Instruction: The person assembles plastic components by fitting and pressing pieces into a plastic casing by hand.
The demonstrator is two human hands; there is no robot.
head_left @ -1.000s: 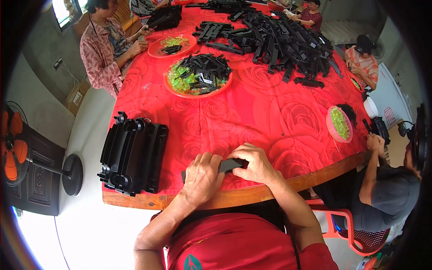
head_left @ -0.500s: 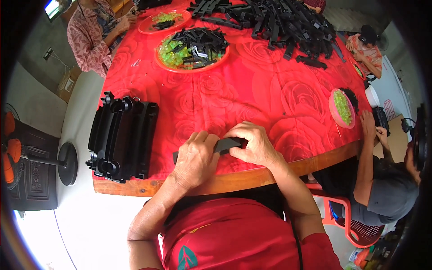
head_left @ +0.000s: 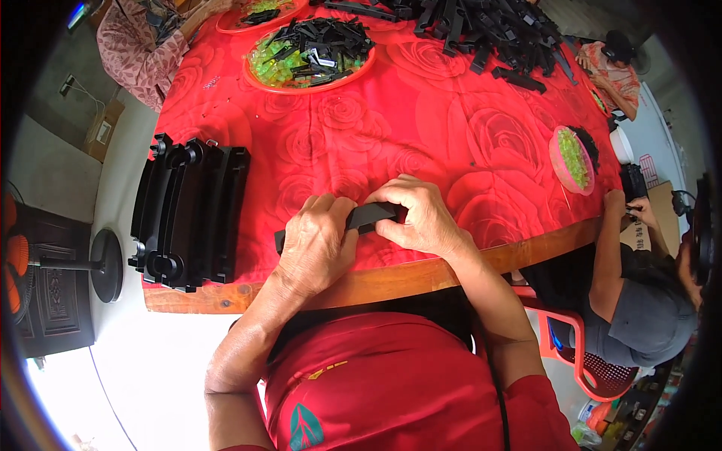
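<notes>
A long black plastic part (head_left: 364, 216) lies across both my hands just above the table's near edge. My left hand (head_left: 316, 237) wraps round its left portion, whose end sticks out past the palm. Around the right end my right hand (head_left: 420, 216) is closed, fingers on the far side and thumb on the near side. Any smaller piece between the fingers is hidden. Left of my hands, several similar black plastic parts (head_left: 189, 214) stand side by side at the table's edge.
The table has a red rose-patterned cloth (head_left: 346, 143). Farther off are a tray (head_left: 308, 89) of black and yellow-green pieces and a heap of black parts (head_left: 489, 34). A pink bowl (head_left: 558, 169) of yellow-green pieces stands at right. A co-worker (head_left: 639, 301) sits close on the right.
The view has shifted a little, so the table's contents sit higher in the picture. Both hands keep hold of the black part, with hardly any change in grip.
</notes>
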